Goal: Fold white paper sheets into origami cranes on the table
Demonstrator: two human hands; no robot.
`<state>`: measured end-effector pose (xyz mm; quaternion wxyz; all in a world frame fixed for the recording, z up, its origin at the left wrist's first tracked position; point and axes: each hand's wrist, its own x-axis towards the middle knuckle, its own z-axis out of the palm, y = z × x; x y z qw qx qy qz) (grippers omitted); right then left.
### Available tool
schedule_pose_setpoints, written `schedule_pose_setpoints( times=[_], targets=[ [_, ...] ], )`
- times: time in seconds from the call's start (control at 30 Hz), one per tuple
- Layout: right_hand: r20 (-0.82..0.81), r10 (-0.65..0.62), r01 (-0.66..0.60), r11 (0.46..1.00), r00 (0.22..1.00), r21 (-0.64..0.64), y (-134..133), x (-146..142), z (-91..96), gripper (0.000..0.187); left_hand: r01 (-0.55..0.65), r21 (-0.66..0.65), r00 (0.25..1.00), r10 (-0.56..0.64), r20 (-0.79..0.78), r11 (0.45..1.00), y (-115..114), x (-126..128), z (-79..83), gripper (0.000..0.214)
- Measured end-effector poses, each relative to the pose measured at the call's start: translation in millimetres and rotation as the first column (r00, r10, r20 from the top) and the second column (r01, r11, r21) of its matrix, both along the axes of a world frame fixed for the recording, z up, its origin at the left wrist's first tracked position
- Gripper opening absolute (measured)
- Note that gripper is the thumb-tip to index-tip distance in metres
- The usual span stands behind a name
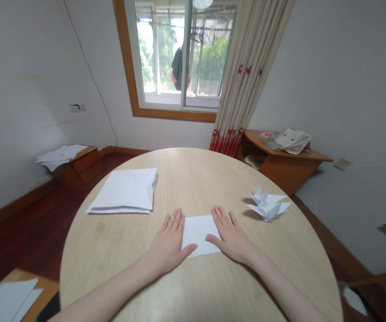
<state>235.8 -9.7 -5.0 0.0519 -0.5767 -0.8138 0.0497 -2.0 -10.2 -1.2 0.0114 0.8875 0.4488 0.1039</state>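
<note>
A small folded white paper (198, 232) lies flat on the round light-wood table (193, 179), near its front edge. My left hand (169, 243) rests palm down on the paper's left side, fingers stretched out and thumb lying across its lower edge. On the paper's right side my right hand (230, 237) presses flat too, fingers straight and thumb pointing inward over the sheet. Neither hand grips anything.
A stack of white sheets (124, 191) lies on the table's left half. Folded paper cranes (267, 205) sit at the right. Low wooden cabinets stand at left (80, 165) and right (285, 163), both holding papers. More sheets (3, 302) lie bottom left.
</note>
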Motion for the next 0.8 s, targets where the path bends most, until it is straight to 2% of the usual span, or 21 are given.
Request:
schedule_pose_setpoints(
  times=[0.07, 0.17, 0.3, 0.43, 0.6, 0.8],
  targets=[
    [-0.010, 0.019, -0.019, 1.000, 1.000, 0.018, 0.5, 0.7, -0.2, 0.083, 0.138, -0.046, 0.990, -0.137, 0.019, 0.989, 1.8, -2.3, 8.8, 0.075],
    [-0.052, 0.068, -0.066, 0.997, 0.996, 0.040, 0.4, 2.6, 4.1, 0.077, 0.245, -0.117, 0.969, -0.240, 0.056, 0.962, 3.0, -5.4, 20.0, 0.087],
    [-0.114, 0.083, -0.087, 0.996, 0.990, -0.035, -1.0, 6.1, 18.8, 0.074, 0.253, -0.198, 0.966, -0.236, 0.105, 0.947, 3.2, -8.3, 29.7, 0.092],
    [-0.201, 0.101, -0.126, 0.985, 0.974, -0.116, -2.0, 9.3, 31.2, 0.088, 0.246, -0.250, 0.968, -0.225, 0.111, 0.936, 4.3, -10.2, 36.5, 0.092],
    [-0.283, 0.082, -0.145, 0.967, 0.956, -0.208, -1.8, 11.4, 30.9, 0.101, 0.246, -0.254, 0.967, -0.217, 0.136, 0.935, 5.0, -11.9, 38.9, 0.089],
    [-0.327, 0.098, -0.178, 0.958, 0.940, -0.223, -1.2, 12.0, 29.3, 0.108, 0.260, -0.212, 0.955, -0.218, 0.201, 0.942, 4.1, -14.5, 42.6, 0.069]
  ],
)
